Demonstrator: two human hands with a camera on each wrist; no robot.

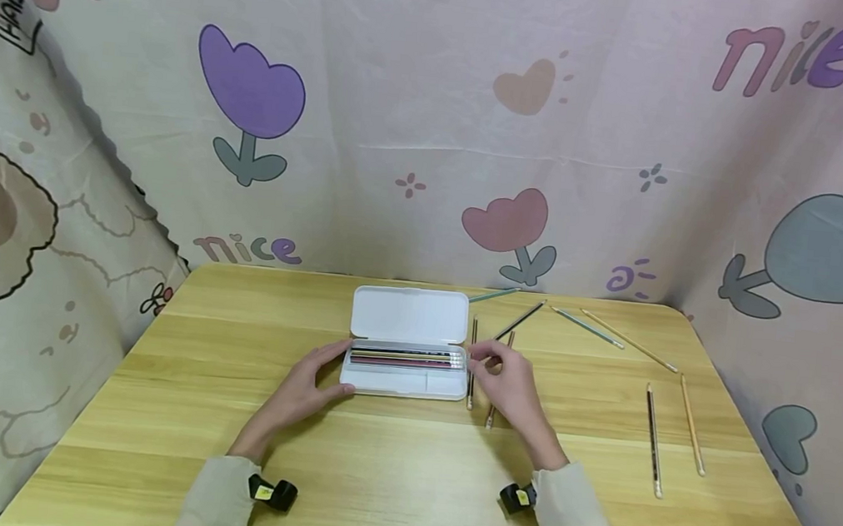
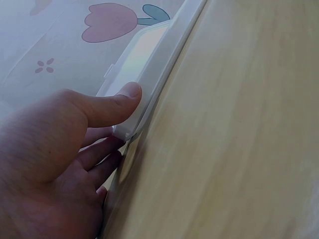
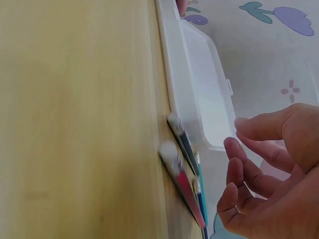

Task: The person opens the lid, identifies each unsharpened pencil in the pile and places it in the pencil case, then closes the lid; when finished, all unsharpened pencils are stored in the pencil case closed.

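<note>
A white pencil case [image 1: 384,380] lies with its lid [image 1: 409,314] raised at the back and several pencils [image 1: 398,360] side by side in its rear compartment. My left hand [image 1: 303,388] holds the case's left end, thumb at the near corner and fingers round the side. At the opposite end, my right hand [image 1: 512,384] hovers by the right edge, fingers loosely bent and nothing between thumb and index finger. Below it lie a dark pencil [image 3: 185,146], along the case's right side, and a red pencil [image 3: 183,186], both with white erasers toward me.
Behind the right hand lie a black pencil [image 1: 522,319] and a teal pencil [image 1: 494,295]. Farther right are a blue-grey pencil [image 1: 587,328], a yellow pencil [image 1: 629,340], another black pencil [image 1: 652,442] and an orange-yellow pencil [image 1: 692,424]. A printed curtain [image 1: 377,84] hangs behind the wooden table [image 1: 388,477].
</note>
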